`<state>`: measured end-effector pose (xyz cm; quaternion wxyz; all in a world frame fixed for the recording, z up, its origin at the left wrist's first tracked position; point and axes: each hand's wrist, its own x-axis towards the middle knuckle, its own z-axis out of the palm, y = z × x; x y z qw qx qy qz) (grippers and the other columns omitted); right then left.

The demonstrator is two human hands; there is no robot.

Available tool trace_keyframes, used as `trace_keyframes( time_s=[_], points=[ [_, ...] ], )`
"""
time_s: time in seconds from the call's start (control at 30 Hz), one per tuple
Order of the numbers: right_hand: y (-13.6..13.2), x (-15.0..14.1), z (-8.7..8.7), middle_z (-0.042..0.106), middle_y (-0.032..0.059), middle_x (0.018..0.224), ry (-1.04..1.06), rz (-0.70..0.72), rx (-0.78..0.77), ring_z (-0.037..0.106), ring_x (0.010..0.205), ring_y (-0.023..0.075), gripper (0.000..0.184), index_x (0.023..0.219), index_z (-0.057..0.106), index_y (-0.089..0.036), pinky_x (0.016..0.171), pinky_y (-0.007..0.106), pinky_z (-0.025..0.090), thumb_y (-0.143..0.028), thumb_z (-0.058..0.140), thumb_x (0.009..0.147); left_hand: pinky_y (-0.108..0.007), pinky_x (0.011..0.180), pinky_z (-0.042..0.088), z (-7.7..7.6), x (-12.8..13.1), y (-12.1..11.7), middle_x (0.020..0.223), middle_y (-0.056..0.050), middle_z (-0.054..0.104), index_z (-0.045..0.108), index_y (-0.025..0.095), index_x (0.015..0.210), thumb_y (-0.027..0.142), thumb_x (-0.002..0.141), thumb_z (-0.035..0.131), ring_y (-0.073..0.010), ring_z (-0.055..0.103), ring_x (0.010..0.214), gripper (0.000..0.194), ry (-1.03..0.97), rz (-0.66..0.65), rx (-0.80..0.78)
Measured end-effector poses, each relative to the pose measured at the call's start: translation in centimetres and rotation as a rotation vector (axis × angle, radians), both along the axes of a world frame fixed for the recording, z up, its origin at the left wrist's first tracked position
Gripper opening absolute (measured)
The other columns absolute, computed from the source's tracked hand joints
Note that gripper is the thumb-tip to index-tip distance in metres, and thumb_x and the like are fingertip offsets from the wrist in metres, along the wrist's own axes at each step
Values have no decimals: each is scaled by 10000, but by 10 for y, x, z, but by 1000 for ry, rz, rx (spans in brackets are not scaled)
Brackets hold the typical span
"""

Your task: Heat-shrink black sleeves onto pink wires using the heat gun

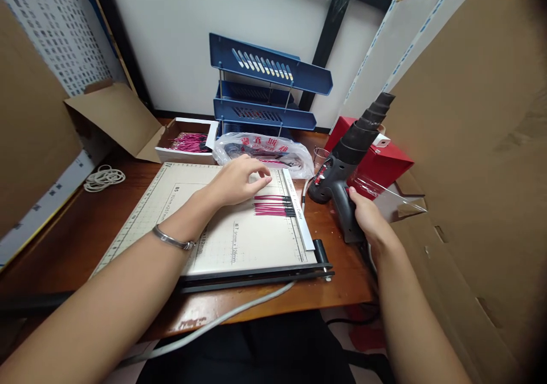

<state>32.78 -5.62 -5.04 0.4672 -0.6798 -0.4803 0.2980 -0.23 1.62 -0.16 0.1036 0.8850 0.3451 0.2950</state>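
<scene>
My right hand [368,216] is wrapped around the handle of a black heat gun [350,156], its stepped nozzle tilted up and to the right. Over the cream board of a paper cutter [213,230] is my left hand [244,180], fingers loosely curved, with a gap between thumb and fingers and nothing visible in them. Just in front of it, a row of pink wires [273,205] with black ends lies side by side on the board. Their black ends reach the white guide strip [299,210] at the cutter's right side.
Behind the cutter stand a white box [186,157] of similar wires, a plastic bag [265,153] and a blue tiered tray [265,110]. A red box [391,164] is at right, a coiled white cord [105,179] at left. A grey cable [222,317] crosses the table's front edge.
</scene>
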Motion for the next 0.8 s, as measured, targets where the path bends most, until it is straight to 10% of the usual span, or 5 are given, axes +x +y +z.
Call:
trace_keyframes(
  time_s=[0.13, 0.27, 0.43, 0.57, 0.8],
  points=[
    [-3, -3, 11, 770, 98, 828, 84, -53, -162, 693, 742, 254, 538, 903, 750, -205, 608, 346, 519, -671, 481, 911, -394, 870, 444, -1, 0, 0, 997, -65, 759, 729, 190, 967, 378, 970, 553, -240, 603, 942, 258, 4, 2, 0],
    [-15, -18, 28, 756, 77, 1022, -10, -366, 245, 658, 825, 195, 415, 995, 737, -208, 650, 283, 511, -571, 667, 808, -389, 866, 443, -3, 1, 2, 988, -62, 760, 733, 187, 984, 360, 969, 563, -238, 603, 940, 243, -7, 0, 9],
    [-27, -46, 46, 690, 57, 782, 605, -25, 143, 539, 543, 119, 541, 866, 701, -165, 484, 250, 444, -694, 665, 762, -387, 868, 445, -4, 0, 3, 987, -59, 760, 733, 190, 970, 356, 968, 567, -233, 607, 935, 234, -9, -2, 11],
    [-19, -35, 37, 716, 53, 859, 186, -340, 371, 583, 677, 122, 418, 866, 709, -174, 594, 238, 458, -579, 736, 769, -385, 874, 447, -3, -1, 3, 983, -54, 764, 723, 189, 945, 347, 969, 565, -227, 615, 927, 225, -19, -9, 5],
    [-3, -9, 14, 735, 42, 779, 121, -145, -85, 657, 659, 224, 436, 1031, 691, -220, 578, 322, 485, -603, 614, 837, -390, 879, 456, -5, 0, 5, 1006, -61, 773, 731, 185, 937, 356, 968, 565, -230, 638, 939, 240, -9, -31, -18]
  ],
)
